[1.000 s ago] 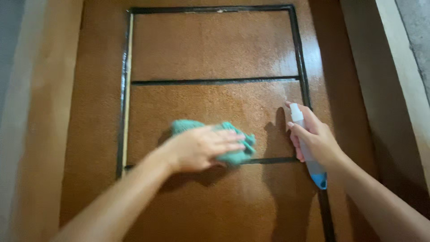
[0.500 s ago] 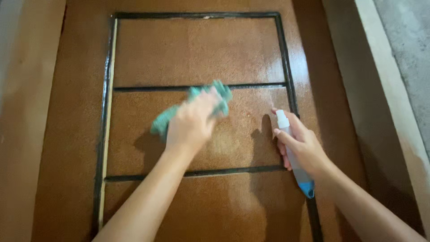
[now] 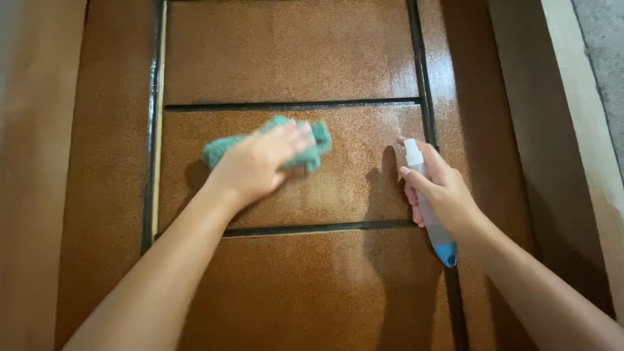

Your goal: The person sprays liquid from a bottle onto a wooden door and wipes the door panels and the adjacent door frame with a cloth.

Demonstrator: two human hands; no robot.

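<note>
Your left hand (image 3: 257, 166) was pressed flat on a teal cloth (image 3: 312, 146), fingers spread out and lying over the top of it rather than curled around it, so it was more a palm-down push than a real grab. The cloth was bunched up under your palm, with one end sticking out to the left of your wrist and the other poking past your fingertips on the right. It sat against the middle panel (image 3: 338, 188) of a brown wooden door (image 3: 292, 292), up near the top of that panel, just below the dark horizontal strip (image 3: 364, 103) that splits it from the panel above.

Your right hand (image 3: 442, 195) was closed around a small clear spray bottle (image 3: 432, 224), fingers wrapped round the body and your index finger up by the white nozzle (image 3: 413, 155). The bottle's blue bottom end (image 3: 447, 253) stuck out below your palm. You held it close to the door's right side, just beside the dark vertical strip (image 3: 426, 97) of the frame, well apart from the cloth.

The door surface looked speckled and a bit glossy, with a lighter sheen near the upper right of the panel. Past the right edge there was a pale door frame (image 3: 578, 117) and a bit of grey wall (image 3: 608, 39).
</note>
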